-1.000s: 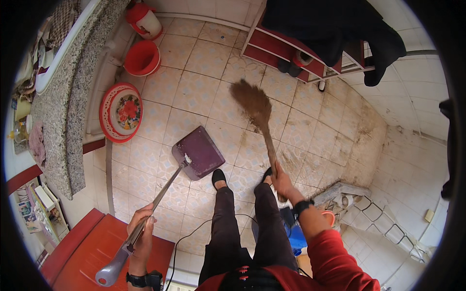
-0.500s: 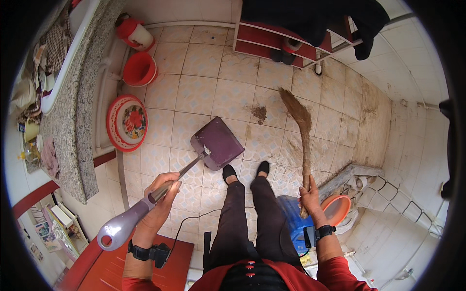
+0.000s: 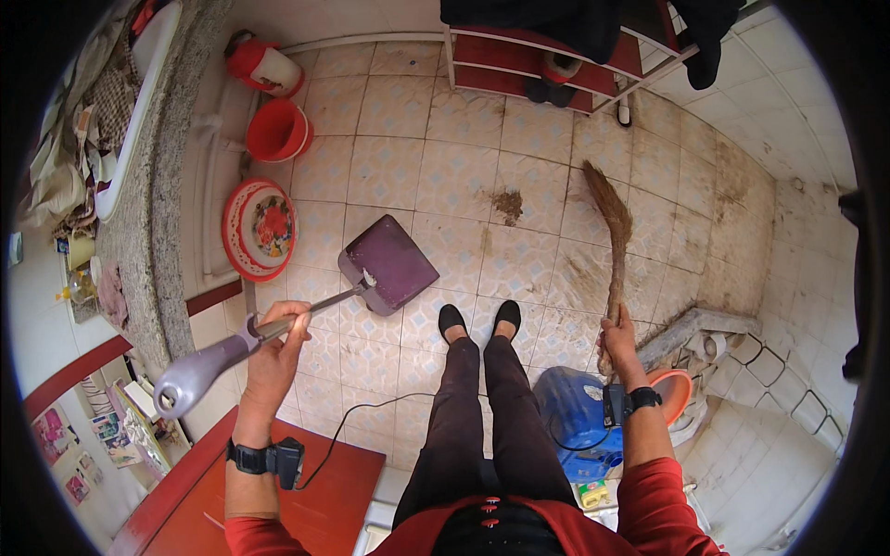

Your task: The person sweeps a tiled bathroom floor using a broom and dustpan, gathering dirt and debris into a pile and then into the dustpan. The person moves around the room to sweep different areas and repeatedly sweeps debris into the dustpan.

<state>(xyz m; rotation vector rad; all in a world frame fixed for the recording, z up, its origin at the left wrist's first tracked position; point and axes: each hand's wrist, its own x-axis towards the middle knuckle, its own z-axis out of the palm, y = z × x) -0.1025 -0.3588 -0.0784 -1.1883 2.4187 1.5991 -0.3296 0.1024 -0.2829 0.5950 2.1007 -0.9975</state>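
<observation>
Head view: left hand wrapped around the long handle of a purple dustpan resting on the tiled floor. Right hand gripping a grass broom, bristles down, well right of a dirt pile.

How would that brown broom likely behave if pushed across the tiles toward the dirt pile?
The broom looks like bundled natural fibres, so its tip would probably bend and splay. The right hand holds it alone, suggesting it is light. The dirt pile looks loose, so it may scatter.
</observation>
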